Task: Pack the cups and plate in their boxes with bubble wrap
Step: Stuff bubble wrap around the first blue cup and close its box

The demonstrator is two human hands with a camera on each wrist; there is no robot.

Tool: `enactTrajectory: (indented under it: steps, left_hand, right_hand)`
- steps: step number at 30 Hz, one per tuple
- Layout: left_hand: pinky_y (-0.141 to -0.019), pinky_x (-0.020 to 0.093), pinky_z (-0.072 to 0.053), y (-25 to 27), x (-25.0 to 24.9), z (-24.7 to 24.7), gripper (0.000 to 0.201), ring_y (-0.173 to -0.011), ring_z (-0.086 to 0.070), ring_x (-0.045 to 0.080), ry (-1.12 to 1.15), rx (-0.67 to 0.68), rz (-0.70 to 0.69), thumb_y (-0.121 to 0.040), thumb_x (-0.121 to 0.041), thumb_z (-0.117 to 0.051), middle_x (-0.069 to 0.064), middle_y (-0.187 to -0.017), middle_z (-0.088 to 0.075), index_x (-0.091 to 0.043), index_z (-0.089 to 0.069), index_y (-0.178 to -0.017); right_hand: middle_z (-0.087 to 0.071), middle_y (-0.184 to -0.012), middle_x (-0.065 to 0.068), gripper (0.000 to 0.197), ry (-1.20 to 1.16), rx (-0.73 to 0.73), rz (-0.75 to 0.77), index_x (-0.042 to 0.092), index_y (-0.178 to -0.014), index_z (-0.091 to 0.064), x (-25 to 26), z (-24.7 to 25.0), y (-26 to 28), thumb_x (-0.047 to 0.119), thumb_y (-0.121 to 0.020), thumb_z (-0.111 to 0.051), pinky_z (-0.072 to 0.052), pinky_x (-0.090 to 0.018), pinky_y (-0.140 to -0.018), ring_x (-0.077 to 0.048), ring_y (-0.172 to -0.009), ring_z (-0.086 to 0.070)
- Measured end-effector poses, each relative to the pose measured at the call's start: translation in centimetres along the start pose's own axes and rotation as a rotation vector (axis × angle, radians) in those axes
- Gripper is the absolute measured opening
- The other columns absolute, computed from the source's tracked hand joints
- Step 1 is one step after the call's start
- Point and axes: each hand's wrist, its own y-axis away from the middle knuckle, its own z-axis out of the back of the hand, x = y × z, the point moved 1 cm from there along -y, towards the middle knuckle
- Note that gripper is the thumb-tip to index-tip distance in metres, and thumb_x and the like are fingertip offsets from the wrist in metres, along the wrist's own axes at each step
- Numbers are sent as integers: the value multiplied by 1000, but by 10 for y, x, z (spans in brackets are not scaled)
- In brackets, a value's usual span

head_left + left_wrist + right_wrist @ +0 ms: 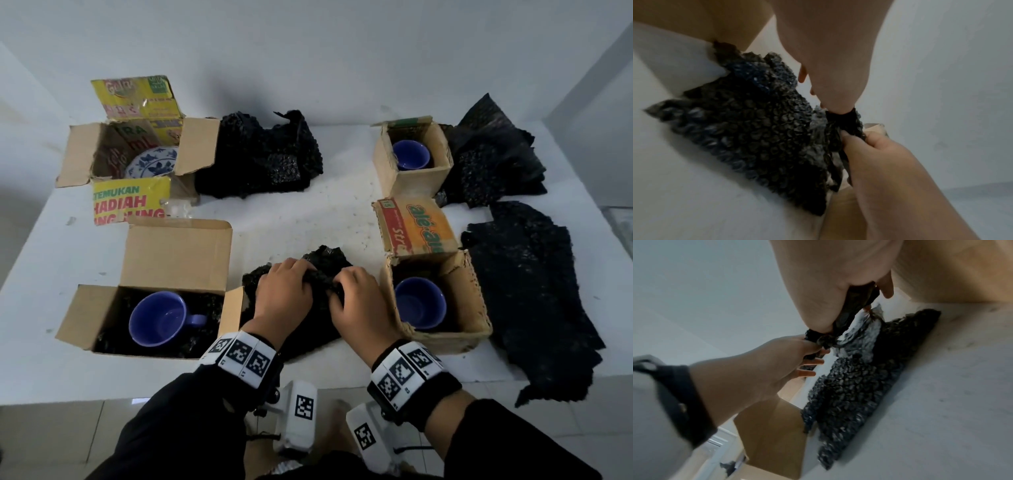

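Note:
A black bubble wrap sheet [308, 329] lies on the white table [308, 219] between two near boxes. My left hand [284, 291] and right hand [356, 298] both grip its bunched top edge, seen close in the wrist views as bubble wrap [756, 138] and bubble wrap [855, 378]. A blue mug [159, 318] sits on black wrap in the near left box [144, 274]. Another blue cup [419, 303] stands in the near right box [459, 308]. A third blue cup [410, 155] is in the far right box [411, 181]. A blue-and-white plate [152, 164] leans in the far left box [102, 154].
More black bubble wrap lies in a heap [260, 154] at the back middle, in a pile [493, 154] at the back right, and as a flat sheet [534, 291] hanging over the right front edge. A white wall stands behind the table.

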Motion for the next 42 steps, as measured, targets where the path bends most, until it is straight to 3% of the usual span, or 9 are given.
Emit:
enactTrajectory:
  steps: [6, 10, 14, 17, 23, 28, 32, 38, 42]
  left_hand:
    - [-71, 35, -50, -11, -20, 35, 40, -87, -63, 25, 124, -57, -49, -87, -12, -44, 3, -103, -69, -28, -52, -124]
    - [-53, 38, -48, -6, -12, 73, 24, -54, -56, 20, 264, -152, -111, -85, -9, -51, -3, -78, -70, -27, -49, -101]
    - [-58, 10, -43, 5, 20, 111, 18, -73, -61, 5, 371, -144, -149, -83, -6, -64, -13, -78, -65, -23, -62, -85]
    - [-63, 5, -42, 23, 48, 134, 17, -78, -63, 0, 446, -143, -137, -80, -2, -70, -11, -80, -67, -19, -70, -83]
    - [-66, 10, -47, 55, 109, 159, 28, -78, -63, 4, 466, -193, -40, -75, -1, -75, -6, -82, -70, -28, -70, -78]
    - [-68, 22, -48, 80, 161, 149, 48, -76, -60, 13, 341, -40, -17, -69, -4, -79, -2, -84, -62, -51, -68, -70]
    - [-75, 32, -50, 95, 193, 132, 66, -82, -59, 14, 274, 71, 13, -71, -2, -71, -12, -83, -59, -66, -59, -62]
    - [-97, 17, -37, 110, 225, 119, 54, -117, -43, 6, 438, -153, 76, -69, -6, -54, -8, -125, -45, -31, -55, -117]
    - [-104, 6, -26, 116, 234, 109, 49, -133, -29, 1, 873, -84, 212, -97, -24, -45, -9, -148, -31, -16, -35, -144]
  right_hand:
    - [-57, -98, -11, 18, -67, -135, -25, 5, -92, -65, 17, 28, -15, 20, -83, -65, -46, -39, -77, -30, -91, -54]
    - [-58, -88, -4, 13, -221, -112, -27, 10, -93, -66, 34, 45, -33, 21, -85, -65, -43, -30, -66, -20, -78, -54]
    - [-60, -78, -1, 11, -337, -81, 47, 17, -90, -65, 65, 49, -47, 10, -81, -66, -47, -30, -61, -18, -69, -55]
    - [-53, -69, 5, 18, -349, -52, 123, 20, -88, -66, 96, 43, -53, 6, -78, -66, -43, -25, -57, -12, -60, -50]
    - [-50, -71, 7, 25, -282, 101, 323, 22, -90, -63, 156, 26, -60, 4, -73, -62, -39, -22, -53, -9, -57, -47]
    - [-49, -81, 0, 16, -175, 361, 344, 17, -80, -69, 179, -11, -43, 4, -74, -62, -45, -29, -62, -18, -73, -53]
    - [-49, -83, 6, 20, -3, 519, 361, 24, -92, -72, 183, -43, -25, 13, -82, -58, -33, -25, -63, -13, -77, -48]
    - [-61, -97, -2, 29, 204, 543, 375, 25, -105, -72, 183, -75, -2, 15, -88, -50, -32, -27, -62, -25, -87, -57]
    - [-65, -101, -4, 31, 271, 535, 383, 21, -109, -69, 184, -89, 9, 16, -89, -46, -45, -31, -66, -27, -90, -60]
